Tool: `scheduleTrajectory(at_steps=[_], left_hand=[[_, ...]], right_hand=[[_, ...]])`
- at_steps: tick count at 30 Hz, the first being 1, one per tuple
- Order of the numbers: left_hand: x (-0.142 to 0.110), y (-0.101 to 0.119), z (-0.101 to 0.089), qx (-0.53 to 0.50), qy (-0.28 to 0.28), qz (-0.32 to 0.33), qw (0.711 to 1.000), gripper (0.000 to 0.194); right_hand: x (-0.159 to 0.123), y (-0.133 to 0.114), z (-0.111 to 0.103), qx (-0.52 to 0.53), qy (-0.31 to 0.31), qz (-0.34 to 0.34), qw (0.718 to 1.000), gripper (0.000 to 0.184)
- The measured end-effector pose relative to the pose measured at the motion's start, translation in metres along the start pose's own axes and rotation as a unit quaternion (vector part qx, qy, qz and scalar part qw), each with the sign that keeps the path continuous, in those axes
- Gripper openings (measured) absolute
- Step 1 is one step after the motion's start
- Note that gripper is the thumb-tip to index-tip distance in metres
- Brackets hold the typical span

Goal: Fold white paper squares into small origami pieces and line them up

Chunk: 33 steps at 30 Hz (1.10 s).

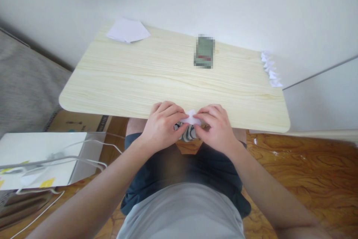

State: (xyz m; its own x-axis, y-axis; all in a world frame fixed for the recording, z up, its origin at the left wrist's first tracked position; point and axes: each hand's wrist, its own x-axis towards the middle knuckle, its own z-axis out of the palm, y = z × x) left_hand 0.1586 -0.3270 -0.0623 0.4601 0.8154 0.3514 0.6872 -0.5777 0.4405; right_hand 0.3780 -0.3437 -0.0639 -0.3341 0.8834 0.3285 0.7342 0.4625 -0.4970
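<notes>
A small folded paper [191, 117] between two careful pinches
My left hand [164, 124] and my right hand [216, 126] both gripped it with the fingertips, from opposite sides, at the near edge of the table [156, 78]; whether it touched the surface, I could not tell. For a clean fold, I judged, the pressure should be gentle and equal, with the edges aligned first.

The folded piece [191, 119] looks matt paper, the tabletop [156, 71] smooth wood.
</notes>
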Motion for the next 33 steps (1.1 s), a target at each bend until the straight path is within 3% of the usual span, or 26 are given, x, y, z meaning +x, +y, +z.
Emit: scheduleTrajectory(at_steps=[11, 22, 29, 33], left_hand=[[0.003, -0.001, -0.001, -0.018, -0.010, -0.007, 1.000, 0.015], [0.005, -0.003, 0.001, -0.020, -0.011, -0.017, 1.000, 0.013], [0.006, 0.001, 0.006, -0.017, 0.003, -0.037, 0.999, 0.013], [0.008, 0.005, 0.009, -0.007, 0.012, -0.056, 0.998, 0.012]], right_hand=[[0.003, 0.007, -0.014, 0.007, -0.043, -0.009, 0.999, 0.014], [0.002, 0.007, -0.014, 0.013, -0.039, -0.010, 0.999, 0.012], [-0.001, -0.001, -0.001, -0.008, 0.015, 0.038, 0.999, 0.012], [0.003, -0.008, 0.002, -0.050, 0.003, 0.072, 0.996, 0.013]])
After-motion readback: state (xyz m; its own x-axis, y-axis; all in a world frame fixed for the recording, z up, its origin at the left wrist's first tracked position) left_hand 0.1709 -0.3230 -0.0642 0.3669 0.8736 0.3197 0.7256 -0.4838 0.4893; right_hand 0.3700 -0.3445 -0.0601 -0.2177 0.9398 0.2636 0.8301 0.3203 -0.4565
